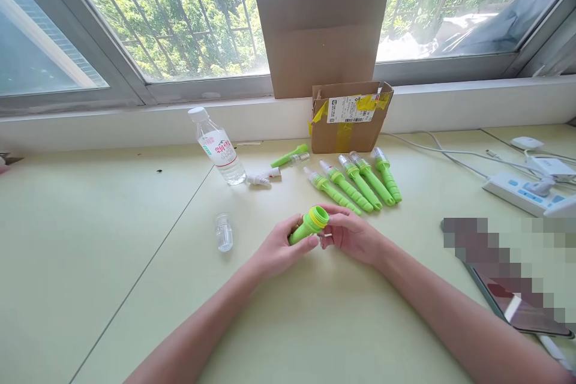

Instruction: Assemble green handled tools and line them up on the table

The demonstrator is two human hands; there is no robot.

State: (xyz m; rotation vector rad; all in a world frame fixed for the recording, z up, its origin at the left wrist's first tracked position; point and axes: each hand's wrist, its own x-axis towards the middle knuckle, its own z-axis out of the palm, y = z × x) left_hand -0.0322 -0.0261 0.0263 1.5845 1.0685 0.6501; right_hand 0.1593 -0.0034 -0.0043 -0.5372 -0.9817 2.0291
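Observation:
My left hand [281, 249] is wrapped around a green plastic tube [308, 227] with a threaded, open mouth and a yellow ring below it. The tube tilts up to the right. My right hand [348, 233] is closed at the tube's mouth end, its fingers curled beside and behind it; part of its grip is hidden. A clear ribbed plastic cap [224, 233] stands apart on the table to the left. Beyond my hands lie several green tubes [359, 183] with clear caps, side by side.
A water bottle [218, 147] stands near small white tubes [263, 177] and another green tube [289, 156]. An open cardboard box [348, 120] is against the wall. Rightward lie a power strip [517, 193], cables and a phone [504, 294].

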